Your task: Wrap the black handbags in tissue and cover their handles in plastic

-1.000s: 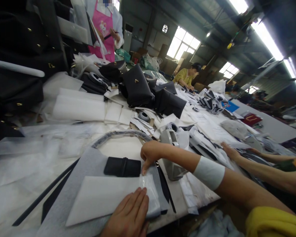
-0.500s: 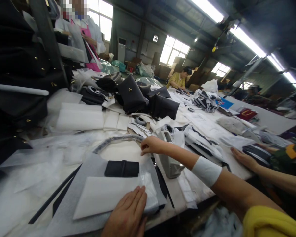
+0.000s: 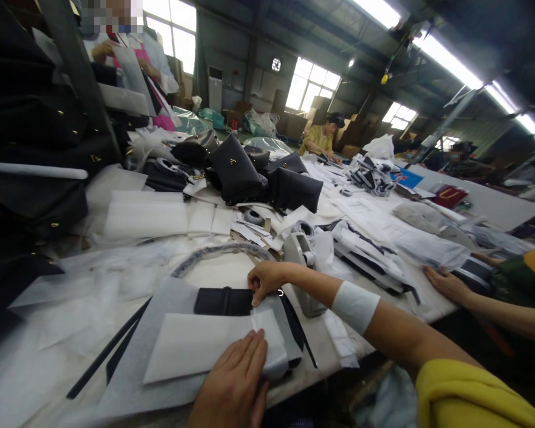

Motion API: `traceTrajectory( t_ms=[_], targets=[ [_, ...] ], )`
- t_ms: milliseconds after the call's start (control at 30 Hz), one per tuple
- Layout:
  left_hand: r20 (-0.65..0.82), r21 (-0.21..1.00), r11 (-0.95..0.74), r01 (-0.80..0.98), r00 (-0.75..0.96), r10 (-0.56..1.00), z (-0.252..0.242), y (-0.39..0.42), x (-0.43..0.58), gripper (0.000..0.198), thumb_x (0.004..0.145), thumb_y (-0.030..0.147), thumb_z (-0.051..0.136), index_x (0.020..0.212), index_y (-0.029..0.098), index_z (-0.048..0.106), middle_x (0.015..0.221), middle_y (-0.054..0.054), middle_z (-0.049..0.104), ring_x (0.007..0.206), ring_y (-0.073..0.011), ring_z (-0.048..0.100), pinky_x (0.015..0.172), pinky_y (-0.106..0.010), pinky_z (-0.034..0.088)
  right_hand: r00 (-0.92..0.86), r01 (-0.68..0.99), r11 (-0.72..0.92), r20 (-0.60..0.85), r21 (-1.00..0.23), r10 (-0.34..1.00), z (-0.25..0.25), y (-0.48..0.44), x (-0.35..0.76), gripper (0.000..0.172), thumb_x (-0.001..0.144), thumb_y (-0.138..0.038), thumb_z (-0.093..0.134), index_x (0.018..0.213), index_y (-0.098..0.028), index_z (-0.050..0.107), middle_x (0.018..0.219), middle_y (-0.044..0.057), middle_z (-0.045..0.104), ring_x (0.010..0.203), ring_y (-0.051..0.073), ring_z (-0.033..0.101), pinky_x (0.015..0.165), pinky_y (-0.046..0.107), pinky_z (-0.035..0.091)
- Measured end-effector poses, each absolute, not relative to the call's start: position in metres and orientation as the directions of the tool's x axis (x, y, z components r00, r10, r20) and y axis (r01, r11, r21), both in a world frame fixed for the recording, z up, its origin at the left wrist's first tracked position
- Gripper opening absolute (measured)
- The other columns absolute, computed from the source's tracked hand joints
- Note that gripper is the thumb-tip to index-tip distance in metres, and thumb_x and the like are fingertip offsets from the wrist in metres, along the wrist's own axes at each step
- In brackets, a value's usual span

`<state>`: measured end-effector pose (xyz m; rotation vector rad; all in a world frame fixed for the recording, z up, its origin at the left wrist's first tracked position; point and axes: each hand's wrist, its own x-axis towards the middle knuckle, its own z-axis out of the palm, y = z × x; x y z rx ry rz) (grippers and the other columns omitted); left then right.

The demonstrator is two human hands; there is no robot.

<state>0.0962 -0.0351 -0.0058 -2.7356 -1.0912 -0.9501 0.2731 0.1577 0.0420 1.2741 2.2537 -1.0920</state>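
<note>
My left hand [image 3: 234, 386] lies flat, fingers together, on the near corner of a white foam sheet [image 3: 196, 345]. The sheet rests on a grey felt sheet [image 3: 160, 297] at the table's front edge. Just beyond it lies a small black folded leather piece [image 3: 220, 301]. My right hand [image 3: 264, 278], with a white band on the forearm, curls its fingers around the right end of that piece. A thin black strap [image 3: 294, 321] runs beside the hand.
A grey tape dispenser [image 3: 301, 255] stands right of my right hand. A wrapped curved handle [image 3: 214, 252] arcs behind the black piece. Black bags [image 3: 234, 169] and foam sheets [image 3: 147, 217] fill the middle. A co-worker's hand [image 3: 446, 284] rests at the right edge; other people work further back.
My right hand lifted off the foam sheet's corner, went back toward the curved handle, then came down onto the right end of the black folded piece. My left hand stayed put.
</note>
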Motion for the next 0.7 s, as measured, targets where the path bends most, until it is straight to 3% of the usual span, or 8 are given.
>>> traceTrajectory(
  t_ms=[100,167,200,300,400,567,633,700],
  targets=[
    [0.542,0.21,-0.745,0.633,0.559,0.628,-0.004,-0.038,0.096,0.052,0.075,0.016,0.056,0.127,0.014,0.056,0.13,-0.007,0.065,0.113,-0.0209,0.065,0.094,-0.03,0.055,-0.525,0.837,0.299,-0.516,-0.458,0.677,0.053,0.153,0.276,0.019,0.066,-0.024,0.085,0.079,-0.018,0.073,0.071,-0.002,0.072,0.065,0.013,0.066,0.061,0.02,0.047],
    [0.526,0.21,-0.749,0.628,0.574,0.628,-0.006,-0.04,0.096,0.056,0.074,0.015,0.056,0.13,0.013,0.053,0.131,-0.008,0.064,0.115,-0.0225,0.064,0.095,-0.033,0.055,-0.46,0.855,0.284,-0.382,-0.434,0.801,0.064,0.14,0.278,0.007,0.077,-0.017,0.074,0.084,-0.016,0.074,0.077,0.002,0.074,0.071,0.017,0.07,0.069,0.024,0.05],
    [0.516,0.208,-0.75,0.628,0.581,0.629,-0.007,-0.041,0.096,0.058,0.074,0.015,0.056,0.132,0.012,0.051,0.132,-0.01,0.064,0.117,-0.0236,0.063,0.096,-0.035,0.055,-0.42,0.862,0.277,-0.293,-0.424,0.859,0.069,0.129,0.279,0.009,0.083,-0.016,0.068,0.09,-0.015,0.074,0.084,0.006,0.075,0.079,0.019,0.071,0.075,0.027,0.051],
    [0.479,0.237,-0.748,0.62,0.595,0.645,-0.007,-0.043,0.094,0.06,0.076,0.015,0.058,0.135,0.01,0.047,0.133,-0.013,0.062,0.119,-0.0263,0.061,0.098,-0.04,0.054,-0.351,0.851,0.293,-0.056,-0.437,0.935,0.076,0.075,0.279,0.024,0.094,-0.021,0.055,0.113,-0.017,0.068,0.113,0.011,0.072,0.108,0.023,0.066,0.096,0.035,0.047],
    [0.445,0.339,-0.733,0.591,0.585,0.678,-0.002,-0.043,0.093,0.058,0.078,0.018,0.06,0.134,0.01,0.047,0.133,-0.016,0.061,0.121,-0.0283,0.059,0.101,-0.044,0.051,-0.454,0.743,0.432,0.089,-0.512,0.886,0.059,0.007,0.28,0.04,0.095,-0.031,0.055,0.134,-0.02,0.056,0.131,0.009,0.064,0.122,0.021,0.059,0.106,0.034,0.044],
    [0.357,0.552,-0.687,0.472,0.612,0.706,0.016,-0.039,0.079,0.054,0.079,0.016,0.064,0.131,0.019,0.05,0.135,-0.01,0.06,0.125,-0.0226,0.056,0.107,-0.039,0.046,-0.565,0.706,0.606,0.226,-0.366,0.794,0.015,-0.046,0.288,0.075,0.089,-0.046,0.063,0.15,-0.013,0.034,0.149,0.017,0.045,0.141,0.03,0.038,0.116,0.048,0.034],
    [0.332,0.513,-0.736,0.441,0.689,0.645,0.023,-0.035,0.061,0.05,0.083,0.016,0.065,0.131,0.02,0.051,0.138,-0.01,0.058,0.129,-0.0207,0.053,0.108,-0.037,0.045,-0.594,0.704,0.635,0.228,-0.317,0.772,0.007,-0.044,0.289,0.083,0.084,-0.045,0.069,0.151,-0.013,0.033,0.15,0.018,0.042,0.142,0.03,0.036,0.117,0.048,0.034],
    [0.289,0.35,-0.815,0.462,0.774,0.563,0.031,-0.03,0.035,0.06,0.082,0.017,0.069,0.138,0.02,0.046,0.146,-0.011,0.05,0.136,-0.0232,0.046,0.111,-0.041,0.042,-0.625,0.696,0.661,0.218,-0.279,0.75,0.005,-0.04,0.289,0.087,0.079,-0.041,0.076,0.15,-0.013,0.034,0.151,0.018,0.041,0.142,0.031,0.036,0.117,0.048,0.033]
  ],
)
